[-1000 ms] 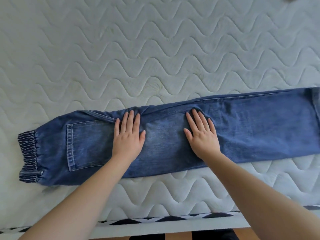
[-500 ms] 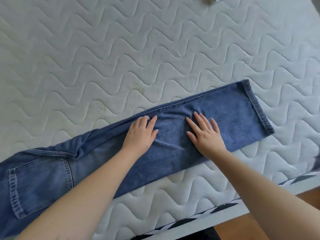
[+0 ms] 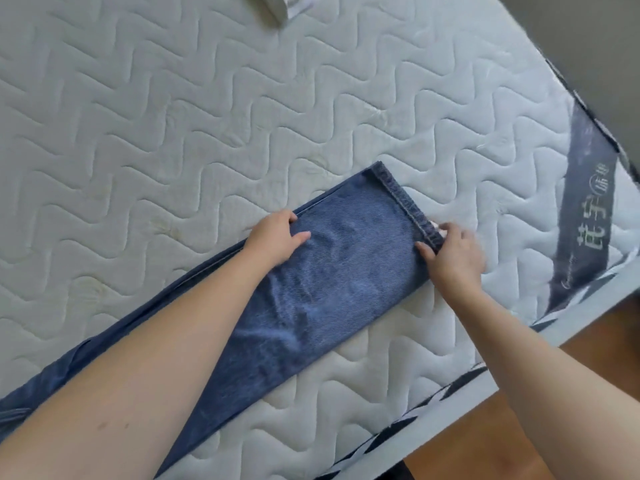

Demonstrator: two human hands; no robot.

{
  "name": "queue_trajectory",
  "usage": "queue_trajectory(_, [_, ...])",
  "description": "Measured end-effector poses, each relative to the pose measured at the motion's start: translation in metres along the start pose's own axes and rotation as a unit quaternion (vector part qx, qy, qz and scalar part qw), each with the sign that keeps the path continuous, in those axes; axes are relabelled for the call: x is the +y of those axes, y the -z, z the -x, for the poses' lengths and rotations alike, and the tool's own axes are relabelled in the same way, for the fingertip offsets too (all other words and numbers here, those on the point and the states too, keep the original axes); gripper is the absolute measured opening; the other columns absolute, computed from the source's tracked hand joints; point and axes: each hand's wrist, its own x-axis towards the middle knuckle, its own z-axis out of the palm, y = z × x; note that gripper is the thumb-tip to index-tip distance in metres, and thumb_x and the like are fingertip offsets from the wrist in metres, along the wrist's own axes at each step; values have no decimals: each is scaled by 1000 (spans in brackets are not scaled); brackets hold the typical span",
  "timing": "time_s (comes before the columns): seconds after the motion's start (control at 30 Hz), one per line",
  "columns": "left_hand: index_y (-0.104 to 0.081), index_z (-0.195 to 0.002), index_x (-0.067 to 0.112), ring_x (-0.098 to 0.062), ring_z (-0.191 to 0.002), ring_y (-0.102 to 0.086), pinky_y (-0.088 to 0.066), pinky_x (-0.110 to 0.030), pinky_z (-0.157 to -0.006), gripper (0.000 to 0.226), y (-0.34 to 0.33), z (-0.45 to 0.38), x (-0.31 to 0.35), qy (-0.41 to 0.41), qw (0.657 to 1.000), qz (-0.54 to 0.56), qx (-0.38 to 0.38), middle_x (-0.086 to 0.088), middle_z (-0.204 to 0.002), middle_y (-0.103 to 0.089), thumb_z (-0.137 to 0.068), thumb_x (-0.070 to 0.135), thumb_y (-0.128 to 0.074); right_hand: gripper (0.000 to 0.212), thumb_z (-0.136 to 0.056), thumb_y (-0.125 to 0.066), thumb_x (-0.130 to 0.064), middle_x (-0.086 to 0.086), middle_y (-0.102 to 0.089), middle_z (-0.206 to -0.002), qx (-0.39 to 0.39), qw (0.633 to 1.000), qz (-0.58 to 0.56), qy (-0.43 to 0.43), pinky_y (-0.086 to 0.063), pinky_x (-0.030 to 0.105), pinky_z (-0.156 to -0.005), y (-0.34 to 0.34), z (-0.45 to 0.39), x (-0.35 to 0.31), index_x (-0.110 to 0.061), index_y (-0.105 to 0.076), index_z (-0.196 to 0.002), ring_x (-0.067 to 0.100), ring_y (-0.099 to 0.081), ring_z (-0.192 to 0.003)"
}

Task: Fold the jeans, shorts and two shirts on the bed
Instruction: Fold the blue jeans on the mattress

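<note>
Blue jeans (image 3: 332, 271) lie folded lengthwise on the white quilted mattress (image 3: 173, 116), running from the lower left up to their hem near the middle right. My left hand (image 3: 273, 237) grips the far long edge of the leg, thumb on top of the denim. My right hand (image 3: 453, 254) pinches the near end of the hem, thumb on top and fingers beyond the hem. The waist end is out of view at the lower left, partly behind my left forearm.
A bit of pale cloth (image 3: 287, 6) shows at the top edge. The mattress's near edge (image 3: 398, 441) with black-and-white trim runs diagonally at lower right, with wooden floor (image 3: 519, 427) beyond. A grey label band (image 3: 585, 209) crosses the right corner.
Both hands slid along the leg from the middle of the jeans toward the hem. They lay flat before; now the left grips the far edge and the right pinches the hem. The view swung right.
</note>
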Motion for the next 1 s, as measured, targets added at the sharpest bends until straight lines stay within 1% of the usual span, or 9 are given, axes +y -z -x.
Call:
queue_trajectory(0.17, [-65, -111, 19, -27, -104, -61, -47, -32, -87, 27, 4, -24, 28, -9, 999, 1, 44, -5, -113, -67, -86, 22, -73, 42, -84, -72, -45, 11, -64, -107, -90, 995, -42, -5, -44, 36, -77, 7, -19, 15, -13, -60, -109, 32, -58, -101])
queue_trajectory(0.27, [-64, -100, 18, -29, -102, -58, -43, -34, -81, 17, -1, -33, 41, -18, 996, -32, 87, -6, -108, -63, -85, 12, -69, 42, -84, -72, -42, 12, -59, -114, -89, 994, -58, -1, -43, 37, -87, 3, -21, 19, -12, -60, -111, 31, -53, -109])
queue_trajectory(0.4, [-54, -125, 19, -31, -120, -46, -37, -40, -96, 41, -15, -40, 62, -55, 989, -103, 92, -8, -128, -50, -85, 8, -57, 39, -86, -70, -42, 10, -54, -118, -119, 992, -51, -9, -42, 39, -92, 2, -25, 19, -14, -58, -110, 30, -48, -115])
queue_trajectory(0.53, [-34, -147, 21, -31, -134, -36, -33, -43, -108, 71, -14, -56, 100, -40, 997, -61, 30, -9, -146, -38, -85, 36, -66, 22, -82, -67, -28, 1, -59, -86, -152, 980, -123, 21, -35, 31, -59, 16, -22, 14, -15, -51, -91, 22, -56, -82])
queue_trajectory(0.63, [-38, -146, 23, -29, -135, -38, -34, -42, -110, 64, -10, -66, 124, -45, 997, -57, 16, -5, -146, -44, -89, 31, -64, 16, -81, -61, -21, -5, -52, -72, -167, 968, -175, 63, -30, 27, -53, 27, -7, 5, -17, -46, -85, 11, -46, -63])
queue_trajectory(0.8, [-68, -107, 27, -27, -111, -53, -45, -40, -98, 24, 13, -53, 125, -53, 995, 59, 58, -5, -113, -61, -84, 25, -62, 14, -80, -57, -11, -13, -45, -65, -209, 928, -291, 102, -34, 21, -54, 47, 28, -15, -18, -44, -79, 5, -40, -57])
queue_trajectory(0.87, [-71, -101, 31, -19, -92, -52, -44, -31, -83, 21, 29, -36, 111, -73, 990, 87, 80, -1, -95, -58, -83, 23, -65, 10, -81, -57, -5, -18, -50, -67, -241, 905, -328, 124, -37, 17, -58, 54, 46, -24, -12, -50, -84, 1, -44, -60])
queue_trajectory(0.93, [-71, -97, 26, -12, -66, -46, -37, -28, -65, 20, 46, -15, 93, -99, 980, 168, 49, 5, -69, -51, -84, 13, -64, 11, -81, -55, -1, -26, -56, -74, -277, 878, -362, 147, -39, 14, -62, 59, 66, -36, -5, -49, -89, -3, -50, -66])
queue_trajectory(1.0, [-71, -98, 24, -7, -55, -45, -39, -23, -58, 27, 65, 10, 71, -104, 965, 240, 15, 11, -58, -52, -86, 4, -57, 17, -77, -55, -9, -24, -57, -78, -292, 862, -380, 168, -39, 16, -63, 63, 88, -52, -2, -45, -89, -1, -50, -69])
